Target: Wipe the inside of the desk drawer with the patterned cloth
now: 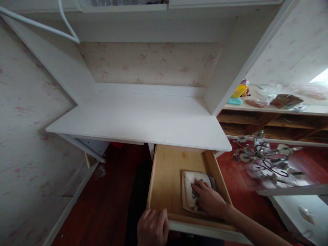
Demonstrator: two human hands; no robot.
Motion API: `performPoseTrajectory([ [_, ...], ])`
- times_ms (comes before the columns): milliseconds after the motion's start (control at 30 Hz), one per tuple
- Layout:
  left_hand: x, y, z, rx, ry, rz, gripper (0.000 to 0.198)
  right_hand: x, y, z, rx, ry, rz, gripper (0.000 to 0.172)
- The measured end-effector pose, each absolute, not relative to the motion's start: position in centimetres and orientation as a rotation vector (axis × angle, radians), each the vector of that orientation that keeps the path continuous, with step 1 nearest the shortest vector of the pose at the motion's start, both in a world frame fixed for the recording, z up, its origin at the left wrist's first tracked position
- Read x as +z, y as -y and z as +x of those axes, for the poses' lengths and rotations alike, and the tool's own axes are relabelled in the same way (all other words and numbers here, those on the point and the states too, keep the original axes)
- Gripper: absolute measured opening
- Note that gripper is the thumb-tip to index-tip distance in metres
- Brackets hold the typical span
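Observation:
A wooden drawer [166,177] is pulled out from under the white desk [153,116]. Inside it, towards the right, lies a folded cream cloth [189,191] with dark printed marks. My right hand [208,201] reaches over the drawer's right side and rests on top of the cloth, fingers stretched and slightly apart; its thumb is hard to make out. At the drawer's front left corner, my left hand [153,227] is closed over the edge with its knuckles up. A small dark item [212,181] shows just beyond the cloth, partly covered by it.
On the red wooden floor to the right lies a metal chandelier [269,157] with curved arms. Behind it stands a low wooden shelf unit [256,119] topped with a cardboard box [286,101] and plastic bags. A white cable [43,26] hangs at the upper left.

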State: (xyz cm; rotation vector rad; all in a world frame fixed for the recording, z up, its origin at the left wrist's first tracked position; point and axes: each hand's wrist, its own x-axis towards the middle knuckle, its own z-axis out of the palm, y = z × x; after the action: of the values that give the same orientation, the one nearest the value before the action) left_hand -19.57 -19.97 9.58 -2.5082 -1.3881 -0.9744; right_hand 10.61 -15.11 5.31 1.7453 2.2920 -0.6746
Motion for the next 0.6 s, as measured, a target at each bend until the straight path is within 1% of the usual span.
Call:
performPoseTrajectory([
  [133,9.5,19.9,-19.6,-0.976,1.376,-2.522,0.015,5.2,17.2,10.3,-0.688,-2.337,1.678,0.075],
  [300,9.1,20.1,-19.7,-0.952,1.378,-2.529,0.014,6.2,15.6,7.1,-0.726,-2.24,1.769,0.083],
  [367,9.0,20.1,-19.7,-0.945,1.385,-2.52,0.014,6.5,14.7,4.5,-0.73,-2.275,1.763,0.081],
  [467,9.1,20.0,-19.6,-0.951,1.384,-2.502,0.015,6.6,13.3,0.0,-0.756,-2.392,1.704,0.074],
  [600,9.3,20.0,-19.6,-0.964,1.362,-2.476,0.016,6.9,11.8,-4.8,-0.822,-2.46,1.601,0.071],
])
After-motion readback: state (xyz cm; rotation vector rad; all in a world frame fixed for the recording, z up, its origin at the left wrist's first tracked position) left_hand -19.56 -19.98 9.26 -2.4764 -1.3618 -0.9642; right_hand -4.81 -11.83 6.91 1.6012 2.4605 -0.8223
